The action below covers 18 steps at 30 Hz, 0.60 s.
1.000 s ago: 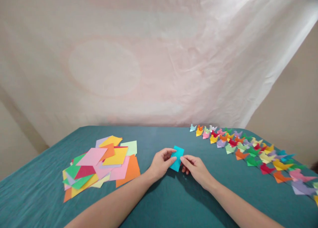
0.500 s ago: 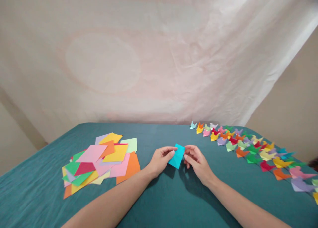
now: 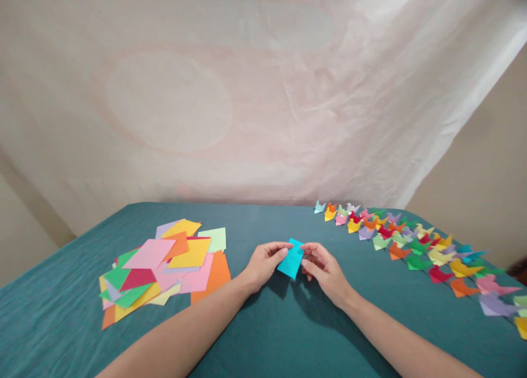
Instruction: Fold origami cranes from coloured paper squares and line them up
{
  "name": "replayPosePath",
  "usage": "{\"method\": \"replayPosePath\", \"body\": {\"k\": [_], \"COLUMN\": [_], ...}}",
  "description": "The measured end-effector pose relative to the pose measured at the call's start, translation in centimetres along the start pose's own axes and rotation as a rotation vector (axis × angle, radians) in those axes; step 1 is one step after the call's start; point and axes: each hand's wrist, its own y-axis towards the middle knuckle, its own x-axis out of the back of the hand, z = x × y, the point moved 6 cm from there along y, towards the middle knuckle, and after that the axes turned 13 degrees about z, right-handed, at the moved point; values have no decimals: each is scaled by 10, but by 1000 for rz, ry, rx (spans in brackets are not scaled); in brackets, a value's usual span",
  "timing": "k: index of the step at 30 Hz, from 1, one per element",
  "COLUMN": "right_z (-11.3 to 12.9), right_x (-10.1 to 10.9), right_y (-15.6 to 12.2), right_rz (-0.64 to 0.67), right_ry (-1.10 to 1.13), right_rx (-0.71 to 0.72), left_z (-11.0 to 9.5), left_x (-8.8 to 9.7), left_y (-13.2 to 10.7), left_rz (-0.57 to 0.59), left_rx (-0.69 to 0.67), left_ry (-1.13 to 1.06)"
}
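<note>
Pinching the turquoise paper (image 3: 291, 259) between them, left hand (image 3: 263, 265) and right hand (image 3: 325, 271) each keep a closed fingertip grip on one long edge. It sits right of the paper pile (image 3: 164, 263), its long axis tilted away-right, both hands equally near.

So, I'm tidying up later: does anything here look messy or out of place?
Only the sheets, heaped loosely at all angles on the left. The folded figures sit in tidy rows on the right. Nothing looks torn or spilled.

Paper sheets (image 3: 164, 268) left, folded figures (image 3: 411, 245) right, on table (image 3: 288, 334).
</note>
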Motion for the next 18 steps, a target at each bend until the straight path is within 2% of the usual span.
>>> {"method": "replayPosePath", "body": {"k": [10,18], "right_z": [-2,-4], "right_x": [1,1], "right_y": [1,3], "right_rz": [6,40], "right_ry": [21,53], "right_rx": [6,-52], "left_z": [0,1], "left_x": [-1,-2], "left_y": [0,0], "left_rz": [42,59], "left_rx": [-16,11], "left_ry": [14,44]}}
